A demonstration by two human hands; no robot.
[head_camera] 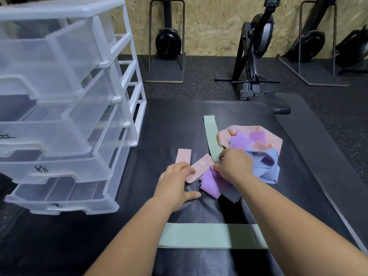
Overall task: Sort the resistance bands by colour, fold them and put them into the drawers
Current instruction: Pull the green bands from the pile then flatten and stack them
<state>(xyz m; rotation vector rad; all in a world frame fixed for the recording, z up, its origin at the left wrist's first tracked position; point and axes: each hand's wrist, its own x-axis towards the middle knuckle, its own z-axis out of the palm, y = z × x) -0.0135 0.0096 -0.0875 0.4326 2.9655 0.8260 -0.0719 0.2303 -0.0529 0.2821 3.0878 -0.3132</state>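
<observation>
While the resistance bands (256,148) lie heaped on the mat (171,124), right of the drawers (65,108) | left hand (175,186): grip spread, pressing a pink band (201,166) | right hand (235,166): grip pinching a purple band (211,184) at the heap's edge | green band (213,236) nearer

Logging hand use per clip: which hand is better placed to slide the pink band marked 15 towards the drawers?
Left, likely: the left hand lies flat on that pink band, nearer the drawers; the right hand pinches a purple band in the pile.

Bare forearms (139,236); dk-grey ribbed leggings (199,214).
</observation>
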